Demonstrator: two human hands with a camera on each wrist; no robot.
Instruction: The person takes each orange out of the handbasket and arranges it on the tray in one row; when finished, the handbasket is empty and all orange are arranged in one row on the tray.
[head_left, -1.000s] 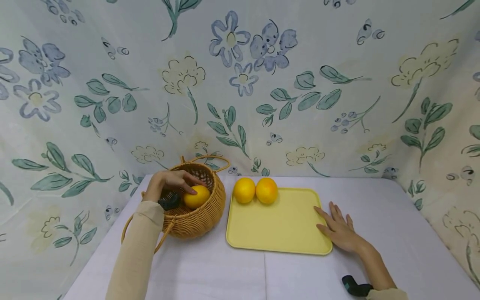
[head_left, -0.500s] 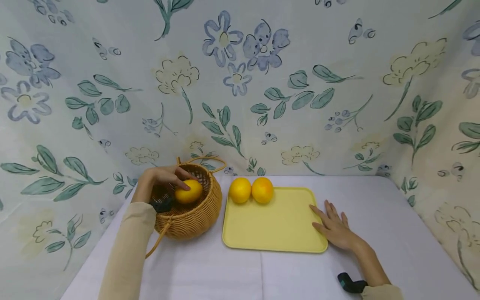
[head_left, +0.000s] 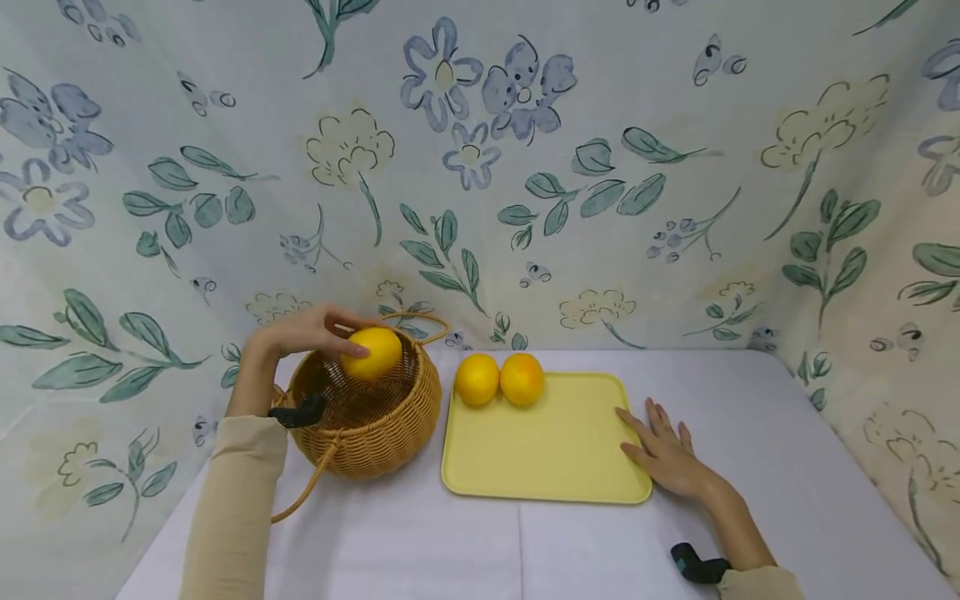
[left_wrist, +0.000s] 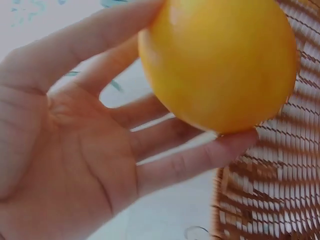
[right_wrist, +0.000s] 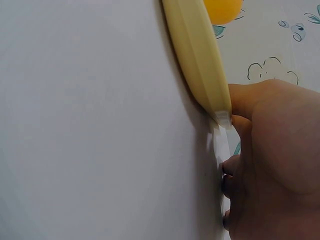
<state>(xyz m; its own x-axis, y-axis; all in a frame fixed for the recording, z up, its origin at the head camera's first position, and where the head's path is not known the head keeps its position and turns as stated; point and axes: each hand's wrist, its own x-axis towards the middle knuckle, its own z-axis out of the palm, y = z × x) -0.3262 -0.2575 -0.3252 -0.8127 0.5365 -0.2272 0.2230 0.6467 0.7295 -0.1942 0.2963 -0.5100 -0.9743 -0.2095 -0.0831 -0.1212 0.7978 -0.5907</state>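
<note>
My left hand [head_left: 306,332] grips an orange [head_left: 378,353] at the upper part of the wicker basket [head_left: 378,446]. Up close in the left wrist view, the thumb and fingers curve around the orange [left_wrist: 220,60], with the basket's weave [left_wrist: 272,185] beside it. Two more oranges, one on the left [head_left: 477,380] and one on the right [head_left: 522,379], sit side by side at the back left corner of a yellow tray [head_left: 555,450]. At the tray's right edge lies my right hand [head_left: 671,458], fingers extended, its thumb and index finger touching the rim.
A white cloth [head_left: 420,542] covers the table. Behind it hangs a floral curtain [head_left: 480,242], close to the back of the basket. The basket's thin handles [head_left: 307,492] stick out at front and back.
My left hand has lifted the orange up from inside the basket, moving it slightly left and back. The right hand keeps its place on the tray's edge. The head view has shifted a little.
</note>
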